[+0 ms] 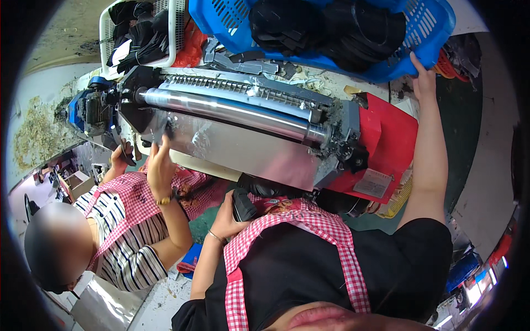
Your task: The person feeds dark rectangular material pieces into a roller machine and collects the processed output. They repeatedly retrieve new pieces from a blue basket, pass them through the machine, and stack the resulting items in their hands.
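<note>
My left hand is closed round a small stack of black cut pieces, held close to my checked apron. My right arm reaches out to the far right, where my right hand grips the rim of a large blue plastic basket. Bundles of black pieces fill that basket. Between me and it lies a machine with a long shiny metal roller and a smooth metal plate in front. Part of my right fingers is hidden at the basket's edge.
A co-worker in a striped shirt stands at my left, both hands at the machine's left end, one holding a dark piece. A white basket of black pieces stands far left. A red cover encloses the machine's right end. Grey scraps lie behind.
</note>
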`<state>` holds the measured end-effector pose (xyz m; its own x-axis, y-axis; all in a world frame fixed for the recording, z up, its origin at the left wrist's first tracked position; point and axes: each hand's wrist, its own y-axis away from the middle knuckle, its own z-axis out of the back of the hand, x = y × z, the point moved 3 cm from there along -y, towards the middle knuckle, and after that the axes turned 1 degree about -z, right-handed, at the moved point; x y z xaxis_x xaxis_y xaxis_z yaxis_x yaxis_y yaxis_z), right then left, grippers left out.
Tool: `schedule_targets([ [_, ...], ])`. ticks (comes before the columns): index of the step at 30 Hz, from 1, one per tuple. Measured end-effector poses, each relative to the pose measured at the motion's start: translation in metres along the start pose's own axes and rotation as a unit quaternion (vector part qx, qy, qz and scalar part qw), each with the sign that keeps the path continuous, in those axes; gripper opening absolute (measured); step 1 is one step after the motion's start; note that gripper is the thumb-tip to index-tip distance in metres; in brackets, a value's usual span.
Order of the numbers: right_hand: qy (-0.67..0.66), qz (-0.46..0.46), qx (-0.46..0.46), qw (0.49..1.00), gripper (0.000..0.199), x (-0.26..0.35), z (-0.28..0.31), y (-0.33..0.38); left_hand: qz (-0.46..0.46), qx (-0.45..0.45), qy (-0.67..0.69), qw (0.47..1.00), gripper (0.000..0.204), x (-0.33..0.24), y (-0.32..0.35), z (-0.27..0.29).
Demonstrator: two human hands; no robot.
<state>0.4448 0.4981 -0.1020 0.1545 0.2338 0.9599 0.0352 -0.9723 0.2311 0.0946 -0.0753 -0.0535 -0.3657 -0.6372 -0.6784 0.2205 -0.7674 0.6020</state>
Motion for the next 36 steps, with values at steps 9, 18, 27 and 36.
schedule_targets([
  [9,0.03,0.052,-0.117,0.991,0.031,-0.017,0.03,-0.012,-0.015,-0.027,-0.008,1.0,0.098,-0.029,0.012,0.023],
  [18,-0.003,0.089,-0.175,0.98,0.035,0.003,0.04,0.025,-0.009,-0.004,-0.008,1.0,0.096,-0.022,0.006,0.017],
  [27,0.059,0.054,-0.094,0.992,0.038,0.026,0.131,0.004,-0.016,0.017,-0.009,1.0,0.098,-0.007,-0.003,0.012],
  [36,0.069,0.069,-0.086,0.992,0.04,0.057,0.124,0.029,-0.022,0.029,0.003,0.999,0.101,-0.01,-0.004,0.01],
])
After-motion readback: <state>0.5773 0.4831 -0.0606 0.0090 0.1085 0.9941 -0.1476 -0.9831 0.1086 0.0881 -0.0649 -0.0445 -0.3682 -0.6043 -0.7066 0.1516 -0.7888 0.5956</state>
